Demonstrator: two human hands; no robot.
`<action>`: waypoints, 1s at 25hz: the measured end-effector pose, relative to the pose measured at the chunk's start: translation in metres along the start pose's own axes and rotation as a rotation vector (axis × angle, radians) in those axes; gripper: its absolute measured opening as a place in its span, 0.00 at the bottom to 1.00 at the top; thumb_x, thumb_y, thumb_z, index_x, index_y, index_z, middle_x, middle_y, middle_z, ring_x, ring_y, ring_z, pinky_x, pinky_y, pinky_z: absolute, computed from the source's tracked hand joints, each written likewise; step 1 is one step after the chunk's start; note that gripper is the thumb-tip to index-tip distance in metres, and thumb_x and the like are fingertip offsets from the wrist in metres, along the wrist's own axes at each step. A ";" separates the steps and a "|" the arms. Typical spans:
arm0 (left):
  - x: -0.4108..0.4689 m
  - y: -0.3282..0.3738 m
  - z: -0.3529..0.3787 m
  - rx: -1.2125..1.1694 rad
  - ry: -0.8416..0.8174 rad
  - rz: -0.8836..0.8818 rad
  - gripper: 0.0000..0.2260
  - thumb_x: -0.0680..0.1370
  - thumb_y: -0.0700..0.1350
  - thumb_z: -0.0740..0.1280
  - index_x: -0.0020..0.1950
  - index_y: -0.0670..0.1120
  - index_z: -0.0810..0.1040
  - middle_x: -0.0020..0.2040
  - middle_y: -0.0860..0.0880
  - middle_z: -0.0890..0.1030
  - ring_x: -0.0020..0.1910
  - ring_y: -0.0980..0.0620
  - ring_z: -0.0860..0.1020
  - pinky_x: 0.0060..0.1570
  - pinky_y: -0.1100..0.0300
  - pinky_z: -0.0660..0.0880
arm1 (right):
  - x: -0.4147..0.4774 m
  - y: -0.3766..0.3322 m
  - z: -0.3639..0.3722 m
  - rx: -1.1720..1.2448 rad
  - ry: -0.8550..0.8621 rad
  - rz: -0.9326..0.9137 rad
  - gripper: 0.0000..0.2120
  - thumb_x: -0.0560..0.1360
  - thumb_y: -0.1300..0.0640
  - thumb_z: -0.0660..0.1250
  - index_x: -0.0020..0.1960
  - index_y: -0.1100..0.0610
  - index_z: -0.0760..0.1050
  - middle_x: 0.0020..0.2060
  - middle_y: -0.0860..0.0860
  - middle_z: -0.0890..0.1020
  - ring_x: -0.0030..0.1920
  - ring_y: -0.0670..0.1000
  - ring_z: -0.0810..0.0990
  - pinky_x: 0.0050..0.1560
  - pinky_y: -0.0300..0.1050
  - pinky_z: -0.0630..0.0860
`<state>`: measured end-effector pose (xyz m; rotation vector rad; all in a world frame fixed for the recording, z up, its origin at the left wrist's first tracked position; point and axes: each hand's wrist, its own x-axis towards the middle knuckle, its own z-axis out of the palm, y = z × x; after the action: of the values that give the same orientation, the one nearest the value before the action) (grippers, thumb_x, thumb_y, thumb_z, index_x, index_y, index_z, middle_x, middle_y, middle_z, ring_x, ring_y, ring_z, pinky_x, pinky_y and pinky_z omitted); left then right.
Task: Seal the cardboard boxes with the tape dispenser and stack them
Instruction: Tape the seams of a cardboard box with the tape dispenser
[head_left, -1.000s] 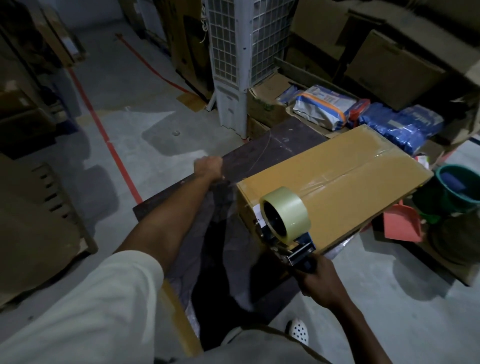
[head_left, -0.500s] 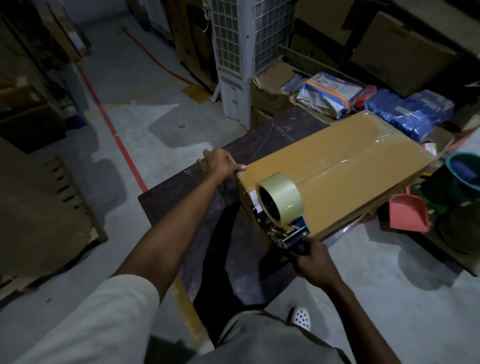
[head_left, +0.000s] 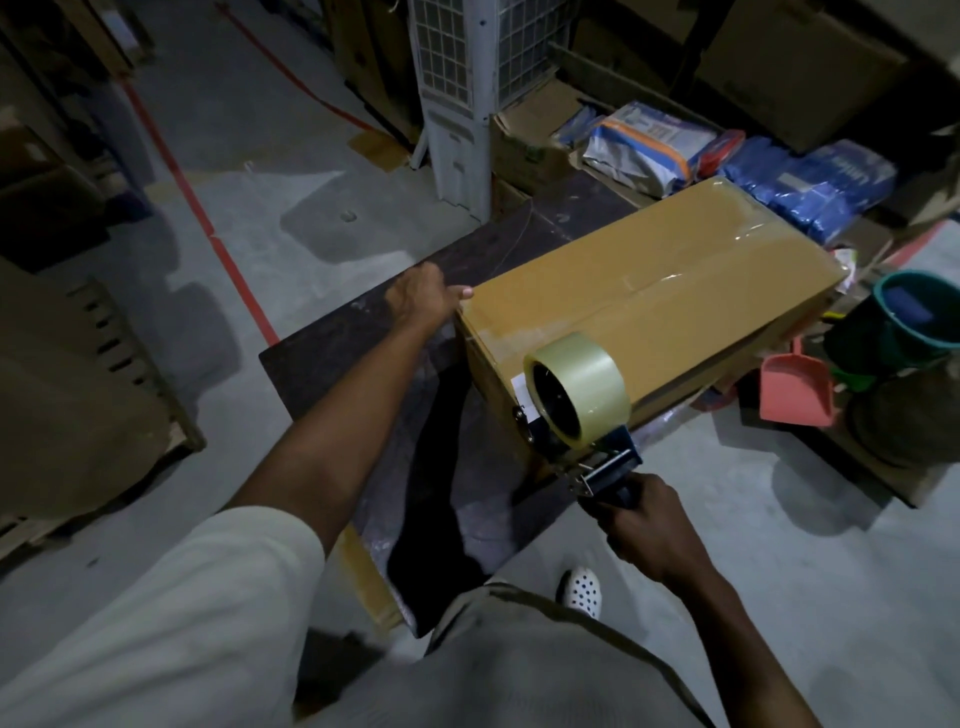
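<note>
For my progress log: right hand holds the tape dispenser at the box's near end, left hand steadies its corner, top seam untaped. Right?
Not the seam: the head view shows glossy clear tape already along the top seam of the box. The right hand does grip the tape dispenser at the near end, and the left hand rests on the corner.

Dim light falls on a grey concrete floor (head_left: 779, 519) crossed by a thin red line (head_left: 208, 223), with a tall white grille-fronted cooler unit (head_left: 457, 78) behind the dark worktop (head_left: 363, 338), brown cardboard cartons (head_left: 789, 67) at the far right, and a teal plastic bucket (head_left: 914, 317) beside a pink dustpan (head_left: 795, 389).
</note>
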<state>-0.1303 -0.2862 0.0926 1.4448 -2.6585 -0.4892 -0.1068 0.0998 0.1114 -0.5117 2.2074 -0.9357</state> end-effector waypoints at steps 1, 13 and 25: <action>0.000 -0.001 0.000 -0.009 0.007 0.000 0.24 0.73 0.67 0.71 0.43 0.45 0.75 0.53 0.39 0.83 0.54 0.38 0.81 0.44 0.51 0.72 | -0.006 0.005 -0.002 0.024 -0.012 0.029 0.09 0.73 0.55 0.72 0.37 0.59 0.78 0.26 0.52 0.76 0.27 0.52 0.71 0.31 0.54 0.71; -0.008 -0.002 0.010 -0.017 0.054 -0.025 0.29 0.74 0.69 0.69 0.51 0.42 0.81 0.53 0.39 0.83 0.55 0.36 0.80 0.45 0.49 0.72 | -0.046 0.027 -0.016 0.100 -0.066 0.216 0.03 0.75 0.60 0.72 0.46 0.59 0.79 0.26 0.52 0.75 0.24 0.51 0.69 0.30 0.46 0.68; -0.016 0.003 0.009 -0.028 0.098 -0.011 0.26 0.76 0.65 0.69 0.51 0.41 0.81 0.54 0.38 0.83 0.56 0.36 0.80 0.46 0.49 0.74 | -0.056 0.047 -0.012 -0.089 -0.227 0.382 0.10 0.72 0.51 0.72 0.44 0.58 0.79 0.32 0.53 0.81 0.30 0.54 0.78 0.30 0.42 0.70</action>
<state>-0.1260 -0.2689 0.0867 1.4375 -2.5591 -0.4425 -0.0803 0.1687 0.1070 -0.2102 2.0470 -0.5515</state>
